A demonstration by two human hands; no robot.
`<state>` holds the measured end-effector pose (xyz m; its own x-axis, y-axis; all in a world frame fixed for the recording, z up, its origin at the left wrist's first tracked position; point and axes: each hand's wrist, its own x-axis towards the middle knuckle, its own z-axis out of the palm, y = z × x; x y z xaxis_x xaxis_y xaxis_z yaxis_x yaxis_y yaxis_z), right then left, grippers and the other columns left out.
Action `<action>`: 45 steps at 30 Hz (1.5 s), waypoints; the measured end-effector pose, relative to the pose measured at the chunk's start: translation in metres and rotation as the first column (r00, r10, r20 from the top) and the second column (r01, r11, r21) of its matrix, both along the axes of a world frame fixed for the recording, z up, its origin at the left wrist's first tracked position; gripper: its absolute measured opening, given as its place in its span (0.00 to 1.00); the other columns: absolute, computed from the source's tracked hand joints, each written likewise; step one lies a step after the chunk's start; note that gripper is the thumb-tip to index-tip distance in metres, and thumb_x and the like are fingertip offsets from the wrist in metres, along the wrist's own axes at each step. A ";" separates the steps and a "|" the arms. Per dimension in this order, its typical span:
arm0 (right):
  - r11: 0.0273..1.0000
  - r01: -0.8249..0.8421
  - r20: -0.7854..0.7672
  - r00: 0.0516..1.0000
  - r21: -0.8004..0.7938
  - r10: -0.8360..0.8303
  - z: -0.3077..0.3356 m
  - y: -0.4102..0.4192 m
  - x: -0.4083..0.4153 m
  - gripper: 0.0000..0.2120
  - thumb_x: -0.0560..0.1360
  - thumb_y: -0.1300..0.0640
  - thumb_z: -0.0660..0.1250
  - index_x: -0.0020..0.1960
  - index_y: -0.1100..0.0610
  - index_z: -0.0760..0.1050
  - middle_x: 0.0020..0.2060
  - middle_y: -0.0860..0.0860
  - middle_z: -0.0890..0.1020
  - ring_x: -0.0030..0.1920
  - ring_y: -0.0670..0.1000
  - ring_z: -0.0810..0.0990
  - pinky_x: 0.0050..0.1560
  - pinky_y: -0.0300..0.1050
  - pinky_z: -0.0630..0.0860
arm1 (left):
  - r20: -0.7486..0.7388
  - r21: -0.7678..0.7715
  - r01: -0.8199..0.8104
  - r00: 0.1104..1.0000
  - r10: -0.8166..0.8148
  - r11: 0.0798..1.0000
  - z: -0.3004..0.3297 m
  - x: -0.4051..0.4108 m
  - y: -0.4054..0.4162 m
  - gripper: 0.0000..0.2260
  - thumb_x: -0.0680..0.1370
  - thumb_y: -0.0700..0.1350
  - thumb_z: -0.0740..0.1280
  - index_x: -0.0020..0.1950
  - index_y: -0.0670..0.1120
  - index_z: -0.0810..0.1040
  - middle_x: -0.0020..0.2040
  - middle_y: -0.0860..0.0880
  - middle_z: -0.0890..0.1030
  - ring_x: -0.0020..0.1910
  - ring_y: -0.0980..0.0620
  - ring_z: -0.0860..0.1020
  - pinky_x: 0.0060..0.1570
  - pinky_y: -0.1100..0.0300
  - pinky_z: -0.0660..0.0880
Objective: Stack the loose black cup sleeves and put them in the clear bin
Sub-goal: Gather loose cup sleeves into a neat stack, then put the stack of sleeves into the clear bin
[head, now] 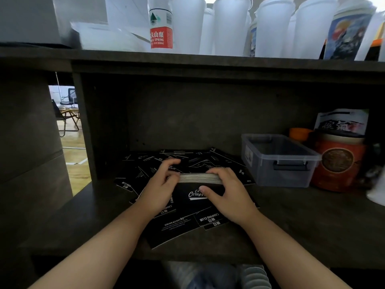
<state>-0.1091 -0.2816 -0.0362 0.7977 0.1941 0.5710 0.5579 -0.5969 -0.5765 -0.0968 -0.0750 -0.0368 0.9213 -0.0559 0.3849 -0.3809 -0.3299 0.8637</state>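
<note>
Between left hand (pixel 159 189) and right hand (pixel 224 189), gripped sleeve stack (pixel 200 178)

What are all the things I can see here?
Stack of flat black cardboard cup sleeves: one, held between both hands.
Loose black cup sleeves: many, spread on the lower shelf.
Clear plastic bin: one, empty, right of the sleeves.
Orange-red round tin: one, right of the bin.
White plastic cups: several, top shelf.
Water bottle with red label: one, top shelf.
Dark grey shelf: one.
Left hand: grips the stack's left end.
Right hand: grips the stack's right end.
</note>
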 end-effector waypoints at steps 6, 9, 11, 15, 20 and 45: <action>0.999 0.012 -0.021 1.000 -0.034 -0.012 0.002 0.002 -0.002 0.19 0.74 0.45 0.69 0.63 0.46 0.71 0.55 0.41 0.70 0.54 0.36 0.72 0.53 0.25 0.66 | -0.025 0.053 -0.012 1.000 0.014 0.999 0.000 0.003 0.000 0.14 0.76 0.59 0.58 0.44 0.55 0.80 0.43 0.51 0.83 0.45 0.52 0.82 0.53 0.47 0.77; 0.997 0.018 -0.050 0.998 -0.071 -0.021 0.006 0.003 -0.002 0.20 0.75 0.45 0.67 0.65 0.46 0.69 0.57 0.42 0.69 0.55 0.39 0.72 0.56 0.31 0.69 | 0.030 0.176 -0.047 0.999 0.043 0.983 0.000 0.002 0.001 0.21 0.78 0.66 0.56 0.43 0.52 0.80 0.39 0.52 0.83 0.40 0.58 0.81 0.44 0.56 0.76; 0.994 0.001 -0.075 0.997 -0.112 -0.009 0.008 0.002 -0.003 0.20 0.75 0.45 0.66 0.65 0.47 0.69 0.57 0.43 0.68 0.55 0.40 0.72 0.58 0.35 0.70 | 0.067 0.266 -0.063 0.997 0.047 0.962 0.001 0.002 0.002 0.20 0.77 0.65 0.56 0.46 0.53 0.80 0.38 0.54 0.83 0.38 0.62 0.80 0.41 0.62 0.73; 0.986 -0.025 -0.140 0.990 -0.168 0.001 0.018 0.000 -0.005 0.18 0.76 0.45 0.65 0.64 0.46 0.69 0.56 0.43 0.69 0.56 0.41 0.72 0.63 0.44 0.70 | 0.160 0.473 -0.147 0.984 0.080 0.869 0.008 0.003 0.006 0.29 0.74 0.71 0.48 0.46 0.52 0.79 0.36 0.54 0.81 0.37 0.59 0.79 0.39 0.59 0.74; 0.783 0.171 0.093 0.985 -0.598 -0.144 0.047 0.005 0.005 0.22 0.79 0.43 0.58 0.68 0.52 0.67 0.63 0.48 0.73 0.69 0.48 0.62 0.75 0.55 0.42 | 0.472 0.457 -0.504 0.836 0.280 0.733 0.026 0.012 -0.008 0.31 0.76 0.63 0.36 0.36 0.50 0.73 0.29 0.50 0.77 0.30 0.49 0.77 0.31 0.58 0.68; 0.746 0.313 -0.031 0.913 -0.588 -0.407 0.160 -0.185 0.143 0.17 0.76 0.53 0.68 0.63 0.52 0.71 0.59 0.54 0.78 0.59 0.54 0.76 0.55 0.41 0.69 | 0.284 0.000 -0.455 0.854 0.437 0.890 0.006 0.099 0.010 0.21 0.81 0.64 0.48 0.50 0.55 0.75 0.41 0.53 0.82 0.34 0.51 0.81 0.40 0.54 0.74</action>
<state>0.0337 -0.4671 0.1234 0.9387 0.1209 0.3228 0.1712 -0.9763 -0.1324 0.0026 -0.0649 -0.0312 0.7147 0.3028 0.6305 -0.3932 -0.5716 0.7202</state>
